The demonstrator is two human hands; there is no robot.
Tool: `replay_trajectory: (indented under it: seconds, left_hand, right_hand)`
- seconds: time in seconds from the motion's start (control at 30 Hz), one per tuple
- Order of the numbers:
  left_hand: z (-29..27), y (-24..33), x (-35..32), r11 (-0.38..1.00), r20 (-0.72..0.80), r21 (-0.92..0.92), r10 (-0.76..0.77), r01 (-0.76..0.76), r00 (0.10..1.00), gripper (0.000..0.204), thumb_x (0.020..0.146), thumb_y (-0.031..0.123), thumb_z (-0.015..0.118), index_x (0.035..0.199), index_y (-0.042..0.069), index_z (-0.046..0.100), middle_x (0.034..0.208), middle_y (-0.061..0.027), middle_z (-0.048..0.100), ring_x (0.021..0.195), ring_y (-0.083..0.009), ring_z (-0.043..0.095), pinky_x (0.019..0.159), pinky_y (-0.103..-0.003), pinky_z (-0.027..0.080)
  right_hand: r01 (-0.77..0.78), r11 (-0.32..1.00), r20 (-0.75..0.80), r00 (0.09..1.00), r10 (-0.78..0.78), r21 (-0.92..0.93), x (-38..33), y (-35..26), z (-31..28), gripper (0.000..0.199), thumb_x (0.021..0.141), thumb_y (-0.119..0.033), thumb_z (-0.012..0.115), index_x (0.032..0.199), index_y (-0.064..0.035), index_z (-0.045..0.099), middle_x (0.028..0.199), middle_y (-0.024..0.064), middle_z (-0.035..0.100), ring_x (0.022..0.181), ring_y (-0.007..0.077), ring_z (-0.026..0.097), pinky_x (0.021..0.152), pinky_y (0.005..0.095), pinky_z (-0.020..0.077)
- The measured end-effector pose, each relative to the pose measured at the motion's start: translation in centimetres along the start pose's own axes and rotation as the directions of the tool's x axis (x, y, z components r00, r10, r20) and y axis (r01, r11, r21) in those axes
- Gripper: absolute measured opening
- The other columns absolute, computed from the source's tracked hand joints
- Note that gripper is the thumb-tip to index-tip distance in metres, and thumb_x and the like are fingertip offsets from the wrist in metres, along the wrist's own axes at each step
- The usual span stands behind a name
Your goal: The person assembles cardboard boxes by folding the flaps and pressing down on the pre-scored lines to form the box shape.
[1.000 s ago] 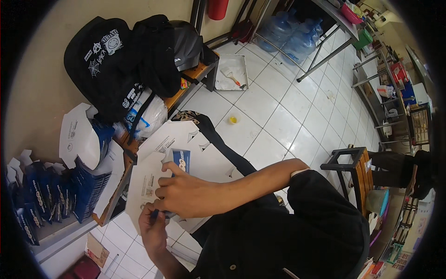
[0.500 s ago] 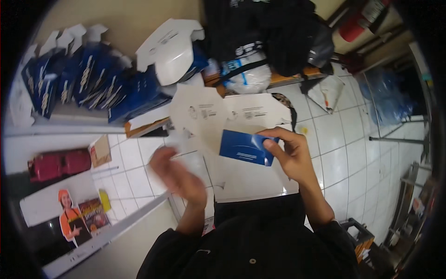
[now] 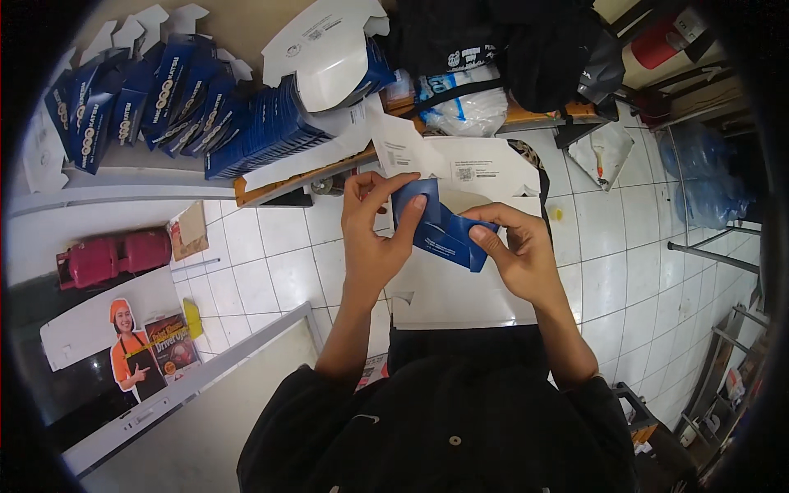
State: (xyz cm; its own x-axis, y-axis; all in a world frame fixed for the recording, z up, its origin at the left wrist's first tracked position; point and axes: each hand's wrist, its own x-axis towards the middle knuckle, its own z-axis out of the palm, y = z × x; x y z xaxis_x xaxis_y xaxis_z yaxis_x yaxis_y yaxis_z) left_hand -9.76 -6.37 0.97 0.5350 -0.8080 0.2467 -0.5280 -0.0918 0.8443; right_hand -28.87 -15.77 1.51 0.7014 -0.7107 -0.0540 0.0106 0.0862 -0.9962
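- Both hands work together at the middle of the view: the left hand (image 3: 371, 232) pinches the upper left end of a small blue carton blank (image 3: 438, 226) between thumb and fingers, and the right hand (image 3: 516, 256) grips its lower right end, thumb on top.
- Held between the two hands, the blue carton blank is flat card, dark blue on its printed face, partly folded so that its panels stand at angles to one another; it is lifted clear of the surface below.
- Directly beneath both hands lies a large white card sheet (image 3: 460, 292) with cut tabs, its far edge reaching beyond the fingertips.
- Beyond the left hand, up and to the left, a long row of folded blue cartons (image 3: 177, 111) stands packed side by side, with white flaps showing at the tops.
- Just beyond the hands a stack of white die-cut blanks (image 3: 329, 53) rests on top of that row.
- Beyond the right hand sits a black bag (image 3: 526, 49), with a white plastic bag (image 3: 470, 111) in front of it.
- Well to the left of the left hand, on the tiled floor, lies a red gas cylinder (image 3: 107, 256).
- Nothing stands between the hands and the blank.
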Motion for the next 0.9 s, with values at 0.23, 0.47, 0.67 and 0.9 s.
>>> replay_trajectory:
  seconds: [0.23,0.47,0.67,0.9]
  left_hand:
    - [-1.3,-0.2,-2.5,0.986,0.277,-0.036,0.164,-0.16,0.947,0.038,0.082,0.015,0.083,0.119,0.011,0.076,0.115,-0.0134,0.057,0.105,-0.0286,0.056,0.096,-0.034,0.045]
    - [-3.3,-0.4,-2.8,0.954,0.15,0.175,0.219,-0.244,0.964,0.071,0.057,0.016,0.094,0.124,0.015,0.071,0.124,-0.0176,0.049,0.11,-0.0333,0.057,0.091,-0.04,0.05]
    - [-8.8,-5.7,3.8,0.917,-0.159,0.172,0.387,-0.361,0.908,0.06,0.055,-0.002,0.079,0.113,0.007,0.067,0.121,-0.0144,0.047,0.103,-0.0279,0.058,0.094,-0.036,0.048]
    - [-11.0,-14.0,18.0,0.818,-0.232,0.405,0.524,-0.408,0.819,0.078,0.066,-0.002,0.075,0.141,0.014,0.061,0.125,-0.0201,0.051,0.108,-0.0334,0.059,0.094,-0.037,0.049]
  right_hand:
    - [-0.017,0.999,0.014,1.0,0.018,-0.044,0.2,0.7,-0.9,0.014,0.097,-0.007,0.07,0.107,0.0005,0.075,0.099,0.0109,0.077,0.093,0.0161,0.068,0.087,0.0295,0.0514]
    - [0.194,0.956,0.046,0.981,-0.189,-0.22,-0.3,-1.4,1.0,0.023,0.092,-0.008,0.074,0.114,-0.0018,0.071,0.099,0.0098,0.07,0.092,0.0194,0.064,0.088,0.0314,0.0477]
    - [0.316,0.942,-0.447,0.831,-0.331,-0.11,0.2,-3.0,-3.0,0.038,0.095,-0.006,0.069,0.131,0.0023,0.059,0.117,0.0079,0.063,0.104,0.0138,0.058,0.095,0.03,0.0443]
    - [0.142,0.983,-0.464,0.868,-0.178,-0.114,-1.3,-0.3,-6.1,0.035,0.096,-0.01,0.071,0.128,0.0025,0.06,0.102,0.0032,0.065,0.094,0.0111,0.059,0.088,0.0291,0.0461]
